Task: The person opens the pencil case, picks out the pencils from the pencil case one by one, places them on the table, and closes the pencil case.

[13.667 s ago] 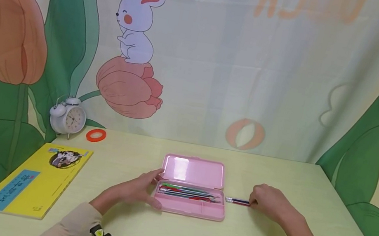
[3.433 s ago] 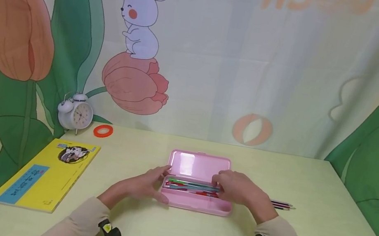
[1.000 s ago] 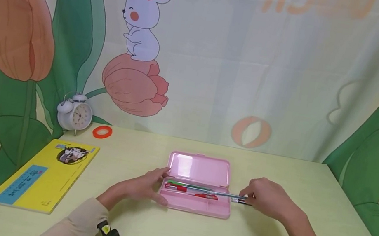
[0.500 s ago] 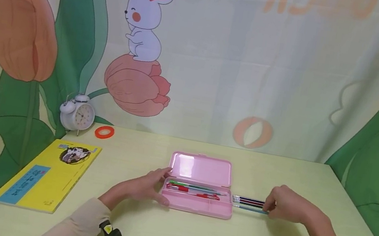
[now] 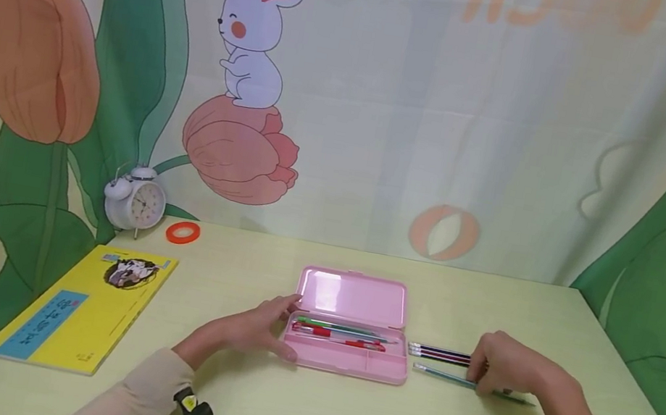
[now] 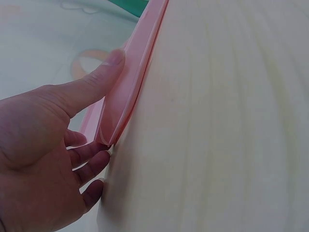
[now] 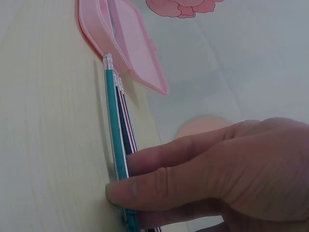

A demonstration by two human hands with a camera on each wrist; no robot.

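A pink pencil case (image 5: 324,359) lies with its lid raised at the middle of the table. Inside sit a green pen, red-and-clear pens and a pencil. My left hand (image 5: 256,327) grips the case's left end, thumb (image 6: 108,72) on the front wall and fingers round the end. Right of the case, my right hand (image 5: 508,365) pinches a teal pencil (image 7: 113,111) between thumb and fingers, low over the table, its white-ended tip towards the case. Several dark striped pencils (image 5: 439,354) lie just behind it, partly hidden by the hand.
A yellow book (image 5: 84,313) lies at the left of the table. Behind it stand a white alarm clock (image 5: 135,202) and an orange-red ring (image 5: 183,232). A printed curtain (image 5: 378,97) hangs along the table's back edge.
My right hand has drawn the teal pencil out of the case to the right and lowered it in front of the dark pencils. The left hand has stayed on the case.
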